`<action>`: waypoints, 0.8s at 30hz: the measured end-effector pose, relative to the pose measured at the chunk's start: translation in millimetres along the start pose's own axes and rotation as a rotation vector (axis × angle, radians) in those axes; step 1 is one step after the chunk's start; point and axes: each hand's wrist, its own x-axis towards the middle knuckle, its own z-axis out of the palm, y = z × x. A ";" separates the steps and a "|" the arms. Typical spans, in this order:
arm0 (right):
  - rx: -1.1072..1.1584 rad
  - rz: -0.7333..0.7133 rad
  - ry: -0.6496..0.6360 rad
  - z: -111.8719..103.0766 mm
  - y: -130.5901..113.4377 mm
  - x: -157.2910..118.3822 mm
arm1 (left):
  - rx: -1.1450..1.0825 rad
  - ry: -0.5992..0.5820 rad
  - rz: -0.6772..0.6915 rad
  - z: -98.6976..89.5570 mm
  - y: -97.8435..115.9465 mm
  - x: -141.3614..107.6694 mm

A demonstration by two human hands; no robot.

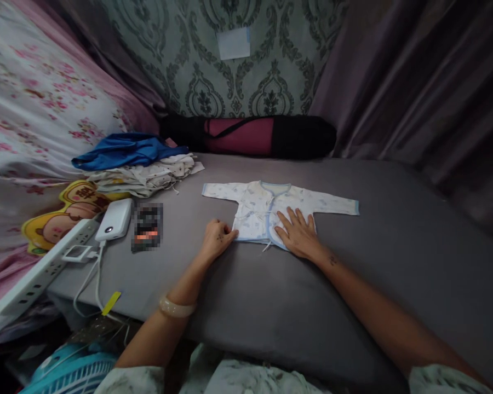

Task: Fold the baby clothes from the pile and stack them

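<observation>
A white baby shirt (pixel 254 210) with a faint print and light blue trim lies spread on the grey bed sheet, its sleeves stretched out to both sides. At its lower left corner is my left hand (pixel 218 239), fingers curled and thumb against the hem, closed on the edge of the cloth. My right hand (pixel 299 234) rests flat on the shirt's lower right front, fingers spread. Short ties show at the bottom hem, and part of the right front is hidden under my palm.
On the left are a blue garment (pixel 127 151) on pale folded clothes (pixel 148 178), a yellow cartoon cushion (pixel 45 227), a white power bank (pixel 115 219), a power strip (pixel 45 268) and a blurred-out object (pixel 147 227). A black and maroon long bag (pixel 246 135) lies against the wall.
</observation>
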 end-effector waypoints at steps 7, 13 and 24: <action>0.012 -0.004 0.011 0.2 -0.5 -1.4 | -0.001 0.040 0.034 5.8 -4.4 -3.0; 0.070 0.011 -0.060 -11.9 -2.2 -1.3 | 0.041 -0.066 0.052 -4.8 -7.1 1.0; 0.126 0.007 0.036 4.4 -36.5 52.9 | 0.175 0.118 0.470 42.5 63.9 40.4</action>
